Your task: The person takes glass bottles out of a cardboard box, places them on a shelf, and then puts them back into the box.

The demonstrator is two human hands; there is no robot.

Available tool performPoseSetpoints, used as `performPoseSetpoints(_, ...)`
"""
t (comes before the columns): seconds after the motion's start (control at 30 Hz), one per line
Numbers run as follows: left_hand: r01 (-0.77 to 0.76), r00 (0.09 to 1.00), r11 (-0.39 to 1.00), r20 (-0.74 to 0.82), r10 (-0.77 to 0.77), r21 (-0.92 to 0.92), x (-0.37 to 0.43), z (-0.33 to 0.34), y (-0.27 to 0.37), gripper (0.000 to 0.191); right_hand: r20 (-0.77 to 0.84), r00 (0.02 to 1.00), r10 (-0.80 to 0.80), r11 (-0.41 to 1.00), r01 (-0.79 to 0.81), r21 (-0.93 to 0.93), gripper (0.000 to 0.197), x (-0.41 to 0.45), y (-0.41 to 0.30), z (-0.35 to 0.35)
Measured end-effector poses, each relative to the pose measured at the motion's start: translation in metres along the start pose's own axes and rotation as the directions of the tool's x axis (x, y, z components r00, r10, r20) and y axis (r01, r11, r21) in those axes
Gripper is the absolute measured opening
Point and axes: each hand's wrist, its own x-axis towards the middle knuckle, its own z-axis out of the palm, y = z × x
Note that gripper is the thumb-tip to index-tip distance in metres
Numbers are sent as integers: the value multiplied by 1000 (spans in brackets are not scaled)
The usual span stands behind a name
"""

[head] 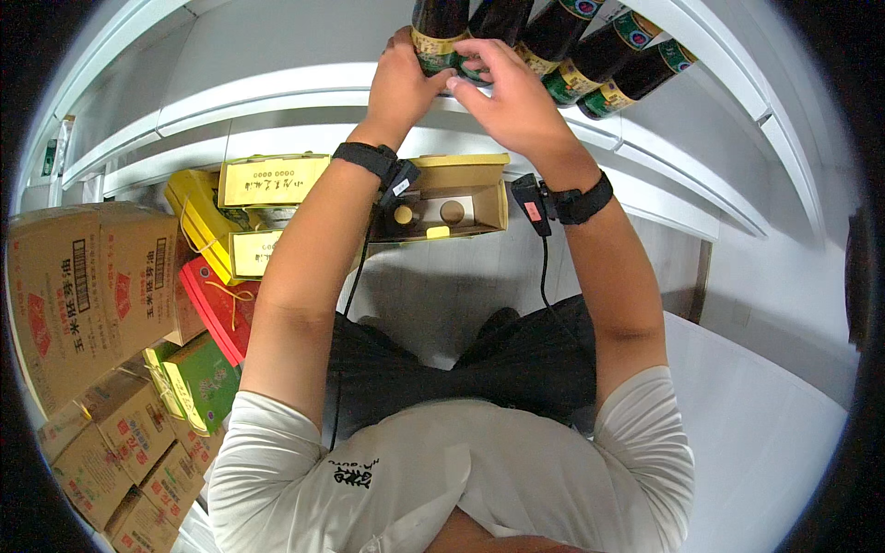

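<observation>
My left hand is wrapped around the lower part of a dark glass bottle with a yellow and green label, on a white shelf. My right hand is just to the right, fingers spread in front of a second dark bottle. Its fingertips reach the right edge of the first bottle; whether they press on it I cannot tell. Both thumbs nearly meet below the label. Several more such bottles stand in a row to the right. Below my hands is an open yellow carton with two round openings inside.
Yellow boxes and a red gift box are stacked at left, above a green box. Large brown cardboard cartons and smaller ones fill the far left. Cables hang from devices strapped to both wrists.
</observation>
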Motion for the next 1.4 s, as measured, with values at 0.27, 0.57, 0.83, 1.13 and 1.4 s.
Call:
performPoseSetpoints(0.27, -63, 998, 995, -1, 63, 71, -13, -10, 7, 63, 111, 986, 121, 992, -123, 5, 43, -18, 26, 1)
performPoseSetpoints(0.57, 1, 1000, 995, 4, -1, 102, -6, 0, -12, 56, 88, 962, 257, 966, -255, -34, 45, -16, 46, 18)
performPoseSetpoints(0.83, -10, 1000, 995, 8, 10, 104, -9, -5, -4, 61, 90, 962, 257, 964, -249, -96, 44, -18, 48, 21)
performPoseSetpoints(1.13, 110, 979, 983, 154, -132, 145, -56, -46, 21, 61, 213, 960, 180, 981, -191, 35, 31, -43, 21, 41)
performPoseSetpoints(1.4, 90, 736, 967, 639, -225, 237, -126, -94, 42, 18, 703, 681, 206, 977, -187, -104, 32, -77, 4, 70)
